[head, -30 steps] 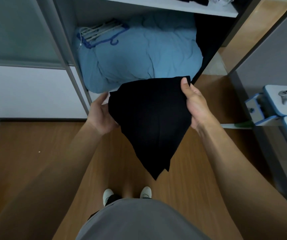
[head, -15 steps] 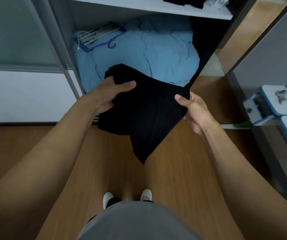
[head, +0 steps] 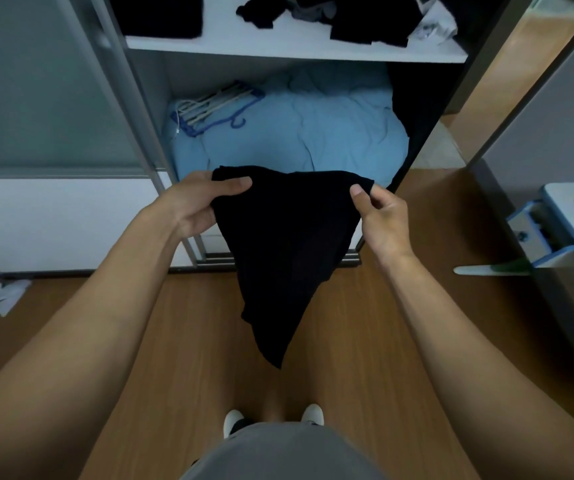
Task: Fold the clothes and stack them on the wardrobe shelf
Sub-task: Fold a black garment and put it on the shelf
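The person stands in front of an open wardrobe and holds a black fabric garment (head: 285, 244) out in the air with both hands, above the brown wooden floor (head: 365, 341). The left hand (head: 195, 206) grips the garment's upper left corner, with the thumb laid across the top of the cloth and the fingers curled out of sight beneath it. The right hand (head: 379, 220) pinches the upper right corner between thumb and curled fingers. The top edge runs between the two hands, and the rest of the cloth hangs down, narrowing to a point above the person's white shoes (head: 233, 419).

Behind the garment, the lower compartment of the wardrobe holds a rumpled light blue duvet (head: 313, 133), and a bundle of blue and white clothes hangers (head: 216, 105) lies on its left part. Above that, the white wardrobe shelf (head: 296, 50) carries several dark clothes (head: 372, 19), some flat and some loosely heaped, with a crumpled white item at its right end.

A crumpled white scrap (head: 7, 296) lies on the floor at the left. A white and blue piece of furniture (head: 555, 230) stands at the right edge.
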A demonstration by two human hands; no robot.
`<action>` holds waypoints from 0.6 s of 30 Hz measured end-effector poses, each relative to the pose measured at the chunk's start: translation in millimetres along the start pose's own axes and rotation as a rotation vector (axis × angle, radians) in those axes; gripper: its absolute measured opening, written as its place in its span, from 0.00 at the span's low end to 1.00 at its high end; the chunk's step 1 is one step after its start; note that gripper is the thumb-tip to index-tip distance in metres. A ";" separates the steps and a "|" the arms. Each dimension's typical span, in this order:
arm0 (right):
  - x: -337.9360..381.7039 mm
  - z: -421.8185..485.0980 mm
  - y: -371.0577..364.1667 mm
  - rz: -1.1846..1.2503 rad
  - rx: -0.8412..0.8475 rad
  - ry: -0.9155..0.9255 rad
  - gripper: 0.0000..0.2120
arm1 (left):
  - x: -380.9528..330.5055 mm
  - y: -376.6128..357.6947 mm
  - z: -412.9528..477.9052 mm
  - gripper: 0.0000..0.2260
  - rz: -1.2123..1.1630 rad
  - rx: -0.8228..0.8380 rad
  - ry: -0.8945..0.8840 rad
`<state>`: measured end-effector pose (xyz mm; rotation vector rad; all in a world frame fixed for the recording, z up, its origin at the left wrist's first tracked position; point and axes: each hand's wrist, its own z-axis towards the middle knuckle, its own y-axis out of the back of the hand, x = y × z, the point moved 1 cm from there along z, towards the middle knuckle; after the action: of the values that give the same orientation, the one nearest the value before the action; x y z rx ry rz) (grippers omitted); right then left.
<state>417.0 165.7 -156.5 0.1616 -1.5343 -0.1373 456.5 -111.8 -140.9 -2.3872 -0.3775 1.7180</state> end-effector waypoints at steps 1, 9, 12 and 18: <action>0.8 0.2 1.4 0.005 0.010 0.023 0.18 | 0.8 -1.6 -0.7 0.19 0.037 -0.019 -0.009; 7.9 -6.1 5.3 0.312 0.035 -0.060 0.16 | 14.9 -14.6 0.9 0.18 -0.007 -0.216 -0.366; 17.8 -2.7 7.8 0.478 0.096 -0.097 0.15 | 18.7 -18.8 1.3 0.28 0.027 -0.022 -0.427; 36.0 8.0 19.6 0.644 0.081 -0.126 0.15 | 2.9 -51.8 3.7 0.14 0.438 -0.081 -0.534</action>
<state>409.9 178.0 -117.2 -0.2855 -1.6475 0.4324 448.6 -61.6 -129.9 -2.1372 0.0224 2.5852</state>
